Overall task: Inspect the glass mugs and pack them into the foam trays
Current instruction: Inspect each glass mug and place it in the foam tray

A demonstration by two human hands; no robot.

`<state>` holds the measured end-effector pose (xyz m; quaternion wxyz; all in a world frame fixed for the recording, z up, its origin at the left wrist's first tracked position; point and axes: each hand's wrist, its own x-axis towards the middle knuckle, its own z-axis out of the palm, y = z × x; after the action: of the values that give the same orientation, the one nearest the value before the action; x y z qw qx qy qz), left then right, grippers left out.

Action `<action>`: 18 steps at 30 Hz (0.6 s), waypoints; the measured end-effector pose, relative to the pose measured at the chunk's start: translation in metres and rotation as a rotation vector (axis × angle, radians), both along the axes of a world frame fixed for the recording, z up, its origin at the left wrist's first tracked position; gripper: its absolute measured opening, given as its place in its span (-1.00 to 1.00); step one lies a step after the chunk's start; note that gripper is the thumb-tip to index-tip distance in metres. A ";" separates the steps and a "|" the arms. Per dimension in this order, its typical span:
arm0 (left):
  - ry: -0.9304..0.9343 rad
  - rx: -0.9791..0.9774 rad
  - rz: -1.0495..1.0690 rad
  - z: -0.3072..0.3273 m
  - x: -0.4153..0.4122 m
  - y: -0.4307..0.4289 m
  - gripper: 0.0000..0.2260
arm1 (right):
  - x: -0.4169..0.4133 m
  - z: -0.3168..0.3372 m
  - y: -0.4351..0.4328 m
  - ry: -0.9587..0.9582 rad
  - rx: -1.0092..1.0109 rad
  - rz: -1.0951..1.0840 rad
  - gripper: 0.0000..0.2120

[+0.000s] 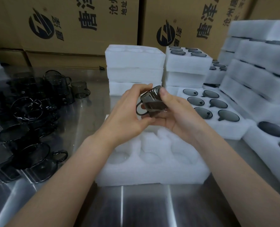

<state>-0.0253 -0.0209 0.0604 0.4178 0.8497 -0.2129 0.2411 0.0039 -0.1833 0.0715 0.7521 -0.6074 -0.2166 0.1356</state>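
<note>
Above the near foam tray [152, 174], the left hand [127, 115] and right hand [175, 117] both grip one smoky glass mug [152, 102], tipped on its side, handle pointing left.

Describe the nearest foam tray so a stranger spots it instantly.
Start at the shiny steel table. Below the left hand and right hand holding a smoky glass mug lies a white foam tray. Its visible wells are empty; neighbouring trays on the right hold dark mugs.
</note>
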 end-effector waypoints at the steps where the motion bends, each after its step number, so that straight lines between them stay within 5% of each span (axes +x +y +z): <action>1: -0.009 0.044 0.003 0.000 -0.001 -0.001 -0.32 | -0.002 -0.001 0.001 -0.042 -0.023 -0.045 -0.64; 7: -0.063 0.058 0.056 0.003 -0.005 -0.005 -0.32 | -0.008 -0.003 0.007 -0.213 -0.113 -0.190 -0.79; 18: -0.125 0.035 -0.045 0.003 -0.007 -0.001 -0.28 | 0.002 0.000 -0.003 0.043 0.086 -0.105 -0.64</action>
<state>-0.0326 -0.0216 0.0633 0.3943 0.8351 -0.2618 0.2803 0.0055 -0.1866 0.0713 0.7881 -0.5820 -0.1739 0.0995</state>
